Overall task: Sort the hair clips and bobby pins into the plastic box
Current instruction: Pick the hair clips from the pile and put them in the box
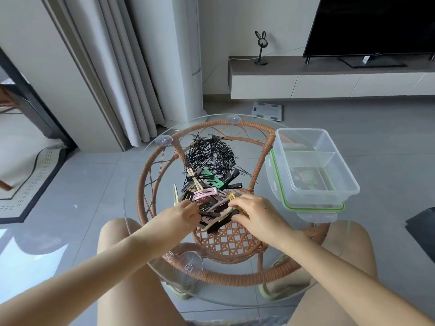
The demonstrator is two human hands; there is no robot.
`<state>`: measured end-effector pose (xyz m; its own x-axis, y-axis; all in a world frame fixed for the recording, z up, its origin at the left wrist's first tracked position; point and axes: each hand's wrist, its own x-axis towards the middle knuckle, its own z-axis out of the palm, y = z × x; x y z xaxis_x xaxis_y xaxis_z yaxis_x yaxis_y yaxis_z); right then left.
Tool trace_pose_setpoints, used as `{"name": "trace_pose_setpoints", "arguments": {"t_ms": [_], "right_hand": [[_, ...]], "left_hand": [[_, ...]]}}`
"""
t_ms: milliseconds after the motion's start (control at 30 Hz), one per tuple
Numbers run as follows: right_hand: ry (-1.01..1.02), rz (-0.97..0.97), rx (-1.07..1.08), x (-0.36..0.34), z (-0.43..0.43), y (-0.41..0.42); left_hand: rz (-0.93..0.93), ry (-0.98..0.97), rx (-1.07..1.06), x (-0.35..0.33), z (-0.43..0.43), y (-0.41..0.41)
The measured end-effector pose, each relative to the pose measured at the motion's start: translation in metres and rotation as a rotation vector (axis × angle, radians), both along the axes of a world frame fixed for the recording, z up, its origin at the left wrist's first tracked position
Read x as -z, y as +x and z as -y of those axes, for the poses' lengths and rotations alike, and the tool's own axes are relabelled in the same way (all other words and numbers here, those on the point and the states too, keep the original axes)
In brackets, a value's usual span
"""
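Hair clips (213,203) are heaped on the round glass table top (141,222), directly between and under both hands; pink, black, green, beige and brown pieces are mixed together; a beige clip (195,182) is laid crosswise on the far side of the heap, beyond the left hand; a green clip (213,178) is seen just past it, further from both hands. Bobby pins (210,155) are spread in a loose black tangle beyond the clips, well ahead of both hands, touching the far edge of the clip heap.

Left hand (180,214) is set at the near-left edge of the heap; fingers are curled narrow with the tips pressed into the clips; whether a clip is actually pinched cannot be told. Right hand (255,215) is set at the near-right edge of the heap, palm down; fingers are bent and closed over dark and yellowish clips (237,211); contact is clear, a firm hold is not.

Plastic box (315,165) is placed to the right of the right hand and somewhat further away, near the table edge; it is clear, divided into two compartments, and is stood on its green-sealed lid (313,209); nothing is seen inside it for certain, coloured shapes in the nearer compartment may be reflections. Wicker frame (235,241) is visible through the glass below both hands.
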<state>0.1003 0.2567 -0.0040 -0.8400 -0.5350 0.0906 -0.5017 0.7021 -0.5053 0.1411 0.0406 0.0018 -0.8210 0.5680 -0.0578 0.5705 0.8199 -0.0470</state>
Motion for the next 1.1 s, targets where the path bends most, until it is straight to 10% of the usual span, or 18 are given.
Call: {"name": "trace_pose_setpoints", "arguments": {"t_ms": [800,1100], "right_hand": [[-0.282,-0.255,0.379,-0.068,-0.098,-0.022],[-0.210,-0.043,0.577,-0.042,-0.140,-0.068]], "left_hand": [[0.064,0.177,-0.310,-0.029,-0.012,-0.029],[0.037,0.349,-0.327,-0.064,-0.054,-0.059]]}}
